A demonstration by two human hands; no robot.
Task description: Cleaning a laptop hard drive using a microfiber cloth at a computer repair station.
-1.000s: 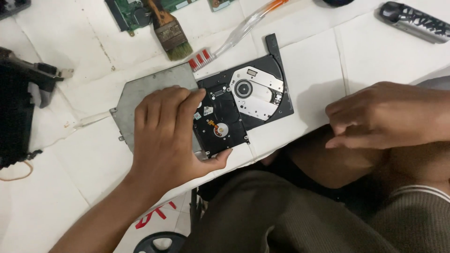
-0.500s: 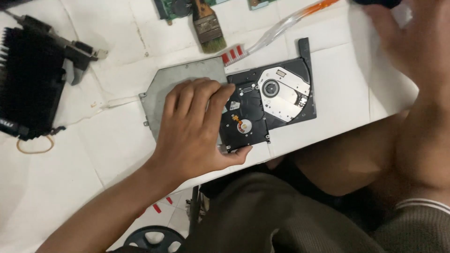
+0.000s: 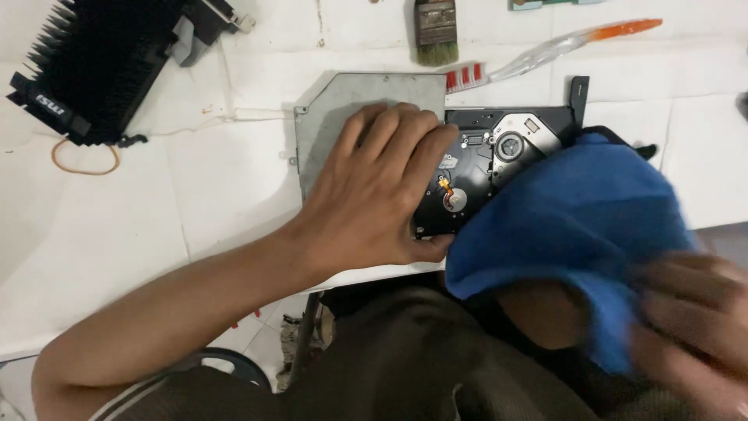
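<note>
An opened slim optical disc drive (image 3: 499,148) lies on the white table, its grey metal casing (image 3: 343,101) to the left and the black tray with spindle to the right. My left hand (image 3: 382,187) presses flat on the drive, fingers spread over casing and tray, thumb at the near edge. My right hand (image 3: 693,327), blurred at the lower right, grips a blue cloth (image 3: 576,218) that drapes over the drive's right part.
A black finned heatsink (image 3: 93,62) with a bracket sits at the far left, a rubber band (image 3: 82,160) beside it. A paintbrush (image 3: 435,31) and a toothbrush (image 3: 545,54) lie at the back. The table edge runs just below the drive.
My right hand went up to the right, then came back low holding a blue cloth that now covers part of the drive. My left hand stays pressed on the drive.
</note>
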